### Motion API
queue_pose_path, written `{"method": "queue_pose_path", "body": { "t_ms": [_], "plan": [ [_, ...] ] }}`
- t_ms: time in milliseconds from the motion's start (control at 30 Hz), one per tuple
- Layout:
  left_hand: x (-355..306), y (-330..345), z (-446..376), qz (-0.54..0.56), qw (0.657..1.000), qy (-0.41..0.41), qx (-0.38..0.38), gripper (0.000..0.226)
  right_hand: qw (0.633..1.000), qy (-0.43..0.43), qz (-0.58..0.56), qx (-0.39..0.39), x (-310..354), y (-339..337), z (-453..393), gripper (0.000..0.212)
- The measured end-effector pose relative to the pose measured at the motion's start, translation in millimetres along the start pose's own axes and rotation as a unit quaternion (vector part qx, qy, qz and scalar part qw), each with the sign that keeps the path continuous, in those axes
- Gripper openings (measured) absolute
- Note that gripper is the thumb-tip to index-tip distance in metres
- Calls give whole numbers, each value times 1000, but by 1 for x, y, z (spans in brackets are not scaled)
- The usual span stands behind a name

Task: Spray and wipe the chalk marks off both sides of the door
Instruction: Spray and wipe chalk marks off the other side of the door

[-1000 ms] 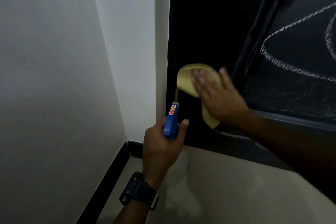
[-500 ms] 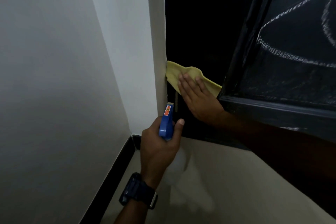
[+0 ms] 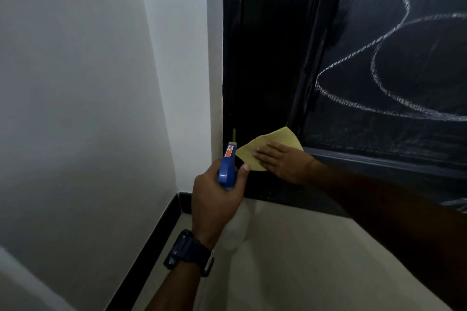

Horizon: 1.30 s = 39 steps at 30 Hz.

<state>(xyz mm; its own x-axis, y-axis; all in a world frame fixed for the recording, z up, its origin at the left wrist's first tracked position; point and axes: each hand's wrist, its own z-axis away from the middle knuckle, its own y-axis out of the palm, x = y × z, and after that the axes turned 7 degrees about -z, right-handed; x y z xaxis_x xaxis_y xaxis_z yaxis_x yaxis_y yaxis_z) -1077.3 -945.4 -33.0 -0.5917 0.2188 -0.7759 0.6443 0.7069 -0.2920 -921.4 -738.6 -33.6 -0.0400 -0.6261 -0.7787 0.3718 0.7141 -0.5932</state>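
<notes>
Left hand [image 3: 217, 199] grips half-hidden spray bottle [image 3: 228, 166]; right hand [image 3: 283, 160] presses cloth [image 3: 267, 145] flat-fingered.

The right hand [image 3: 284, 160] lies flat, fingers straight, pressing a yellow cloth [image 3: 267, 146] against the lower part of a black wooden door [image 3: 267, 70]. White chalk marks [image 3: 379, 98] loop across the door's dark panel above and to the right. The left hand [image 3: 217, 197], a dark wristwatch [image 3: 189, 252] on its wrist, grips a clear spray bottle with a blue trigger head [image 3: 227, 166], nozzle aimed at the door. A white wall [image 3: 88, 83] stands left, above a pale floor [image 3: 290, 260].
</notes>
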Motion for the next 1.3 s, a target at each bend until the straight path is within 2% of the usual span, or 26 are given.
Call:
{"method": "queue_pose_path", "body": {
  "t_ms": [67,133,267,400,600,733,867,967,1100,1200,1300],
  "plan": [
    [-1,0,5,-2,1000,2,-3,28,1000,-6,10,1,-5,-3,12,62],
    [-3,-1,10,-4,1000,11,-1,28,998,-19,-1,57,-11,-7,20,54],
    [-10,-4,12,-20,1000,18,7,30,990,-13,-26,140,-28,-17,31,51],
    [-20,-9,10,-40,998,39,7,32,987,-20,-34,154,-48,-34,45,46],
    [-45,-10,4,-79,996,33,-2,47,994,23,8,109,-71,-54,69,46],
    [-73,-7,13,-106,994,25,6,47,994,65,-11,88,-84,-74,96,51],
    [-105,-23,39,-105,994,37,-23,50,996,68,10,55,-78,-101,140,52],
    [-123,-34,61,-116,991,36,-46,51,999,8,28,41,-69,-145,169,52],
    [-140,-35,70,-146,989,30,-22,50,997,53,47,-7,-75,-169,198,52],
    [-146,-23,65,-140,989,17,-51,45,993,115,1,-39,-75,-166,214,53],
    [-136,-3,63,-126,991,4,-48,43,986,138,-61,-72,-67,-141,231,56]
  ]
}}
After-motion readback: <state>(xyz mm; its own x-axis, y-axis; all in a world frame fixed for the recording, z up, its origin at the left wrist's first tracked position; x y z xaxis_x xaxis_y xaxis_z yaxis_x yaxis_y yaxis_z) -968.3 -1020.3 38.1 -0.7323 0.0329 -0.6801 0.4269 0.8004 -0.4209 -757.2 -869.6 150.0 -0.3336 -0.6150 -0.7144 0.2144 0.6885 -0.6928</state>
